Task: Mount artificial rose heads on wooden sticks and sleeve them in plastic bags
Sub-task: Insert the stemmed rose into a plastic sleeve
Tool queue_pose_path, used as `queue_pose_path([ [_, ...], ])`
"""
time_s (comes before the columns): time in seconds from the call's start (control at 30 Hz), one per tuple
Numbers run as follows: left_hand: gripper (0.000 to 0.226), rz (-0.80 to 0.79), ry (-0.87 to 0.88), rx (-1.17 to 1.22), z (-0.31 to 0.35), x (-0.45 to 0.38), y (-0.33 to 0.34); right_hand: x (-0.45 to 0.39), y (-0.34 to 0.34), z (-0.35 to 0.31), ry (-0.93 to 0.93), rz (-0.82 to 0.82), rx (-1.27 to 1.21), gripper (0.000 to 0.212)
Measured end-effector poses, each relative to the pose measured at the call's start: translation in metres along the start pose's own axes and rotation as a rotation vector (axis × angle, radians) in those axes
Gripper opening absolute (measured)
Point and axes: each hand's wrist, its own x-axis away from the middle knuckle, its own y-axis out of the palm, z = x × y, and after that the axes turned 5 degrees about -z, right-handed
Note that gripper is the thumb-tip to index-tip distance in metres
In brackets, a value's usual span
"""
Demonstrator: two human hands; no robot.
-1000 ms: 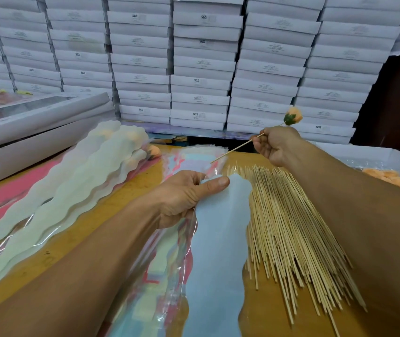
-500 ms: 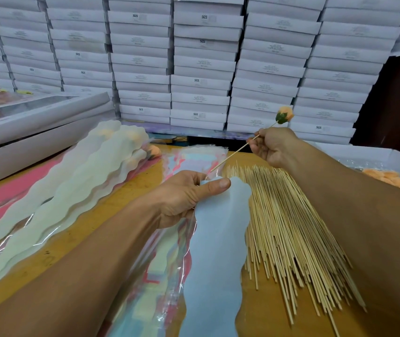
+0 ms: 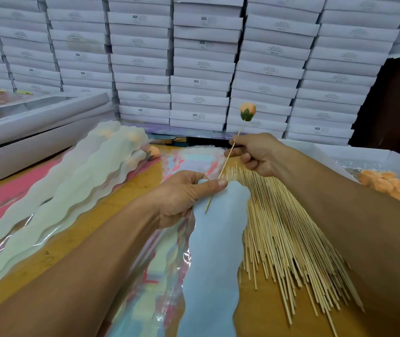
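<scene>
My right hand pinches a thin wooden stick that carries an orange rose head with a green base at its top. The stick slants down to the left, and its lower tip lies inside the mouth of a light blue wavy plastic bag. My left hand grips that bag's top edge, thumb on top. The bag lies lengthwise on a stack of coloured bags on the wooden table.
A fan of loose wooden sticks lies right of the blue bag. Sleeved roses in pale green bags lie at the left. Loose orange rose heads fill a white box at the right. Stacked white boxes wall the back.
My right hand has swung the stick more upright and pushed it down and left. Its lower tip has gone from above my left thumb into the mouth of the blue bag.
</scene>
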Motion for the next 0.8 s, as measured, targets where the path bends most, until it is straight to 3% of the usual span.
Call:
queue_pose_path([
  [0.23, 0.011, 0.079, 0.024, 0.043, -0.002, -0.004, -0.001, 0.012, 0.007, 0.005, 0.005, -0.178, 0.093, 0.017],
  [0.4, 0.034, 0.107, 0.025, 0.095, 0.002, -0.003, 0.001, 0.018, 0.009, 0.011, 0.009, -0.304, 0.107, 0.019],
  [0.53, 0.042, 0.140, 0.031, 0.071, 0.002, -0.004, -0.001, 0.019, 0.011, 0.015, -0.025, -0.311, 0.196, 0.021],
  [0.73, 0.014, 0.149, 0.044, -0.016, -0.003, -0.007, -0.005, 0.016, 0.004, 0.012, -0.002, -0.233, 0.198, 0.019],
  [0.8, 0.015, 0.115, 0.036, -0.037, -0.004, -0.008, -0.005, 0.014, -0.003, 0.010, 0.020, -0.203, 0.138, 0.021],
])
